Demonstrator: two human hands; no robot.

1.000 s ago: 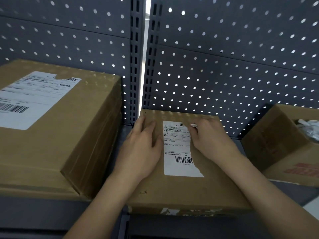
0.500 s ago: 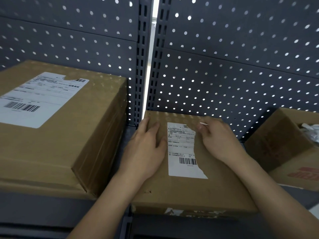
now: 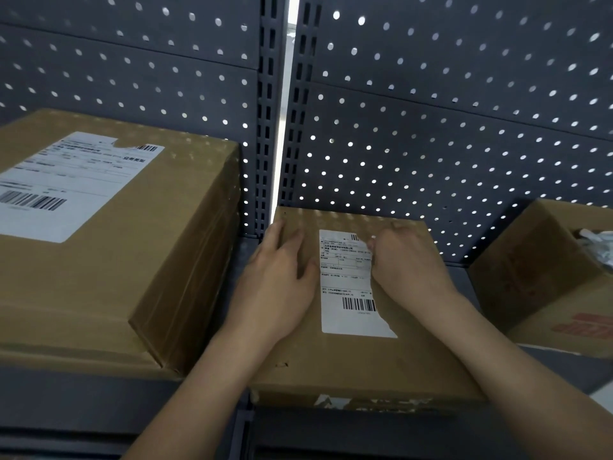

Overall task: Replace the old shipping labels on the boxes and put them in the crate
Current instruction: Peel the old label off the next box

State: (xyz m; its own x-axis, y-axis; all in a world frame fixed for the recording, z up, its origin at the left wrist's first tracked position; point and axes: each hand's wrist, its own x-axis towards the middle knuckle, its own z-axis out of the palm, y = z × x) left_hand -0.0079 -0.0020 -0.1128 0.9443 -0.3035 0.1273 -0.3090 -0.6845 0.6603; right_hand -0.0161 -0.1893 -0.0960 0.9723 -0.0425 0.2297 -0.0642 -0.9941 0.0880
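Brown cardboard box (image 3: 358, 366) is placed on the dark grey metal shelf (image 3: 83, 403), pressed steady by the flat left hand (image 3: 282, 280) so the white paper label (image 3: 348, 293), pinched at its top by the right hand (image 3: 408, 270), can be peeled.

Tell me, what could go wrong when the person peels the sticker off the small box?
1. The label is already ragged along its lower right edge. Where the right hand seems to pinch its top corner, it might rip and leave scraps stuck on the small box.
2. Only the left hand, lying flat, steadies that box. A hard tug could slide it along the shelf.
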